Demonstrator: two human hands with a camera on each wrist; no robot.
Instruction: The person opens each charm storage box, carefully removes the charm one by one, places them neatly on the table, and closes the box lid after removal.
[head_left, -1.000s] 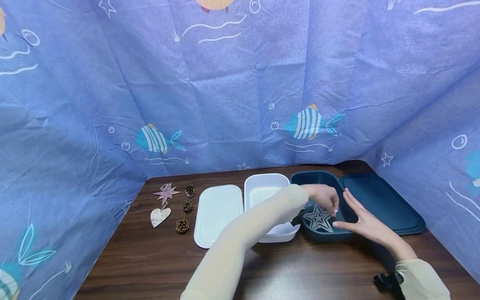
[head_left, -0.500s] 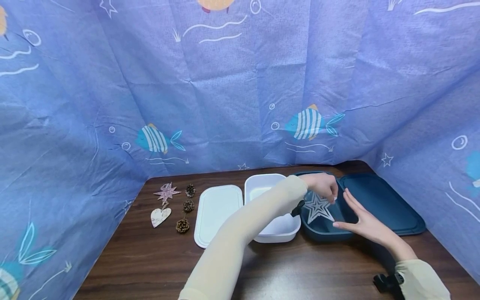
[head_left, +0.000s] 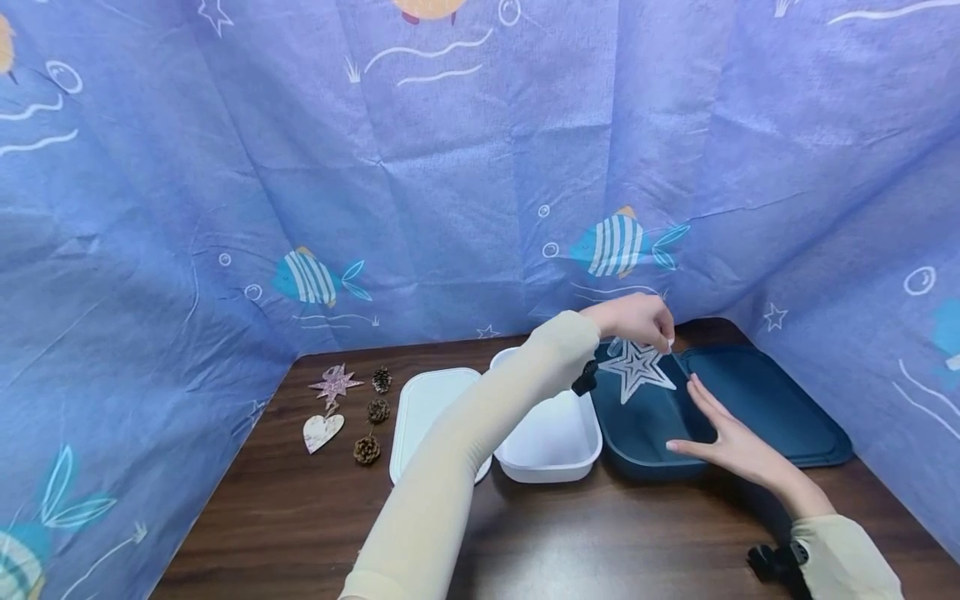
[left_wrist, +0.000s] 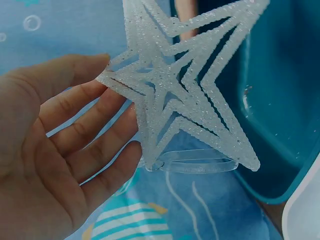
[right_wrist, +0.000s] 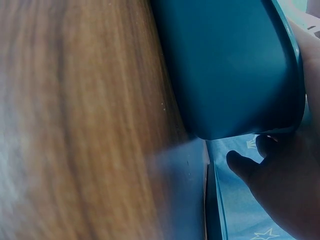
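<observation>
My left hand (head_left: 637,321) pinches one tip of a glittery silver star ornament (head_left: 636,365) above the dark blue container (head_left: 637,429). In the left wrist view the star ornament (left_wrist: 165,80) has nested outlines and a clear loop (left_wrist: 200,162) at one side; thumb and fingertips meet at its left point. My right hand (head_left: 731,442) rests by the container's right front corner, thumb and fingers spread fairly straight over the rim. The right wrist view has the container wall (right_wrist: 235,70) beside the shadowed right hand (right_wrist: 290,175); its exact contact is hidden.
A white container (head_left: 551,442) stands left of the blue one, partly behind the left sleeve. Left of that lies a white lid (head_left: 431,417). A blue lid (head_left: 765,400) lies right. A pink star (head_left: 333,385), white heart (head_left: 322,432) and three pine cones (head_left: 367,450) sit far left.
My left hand has lifted the star ornament up from inside the blue container and moved toward the back. The right hand has stayed in place at the container.
</observation>
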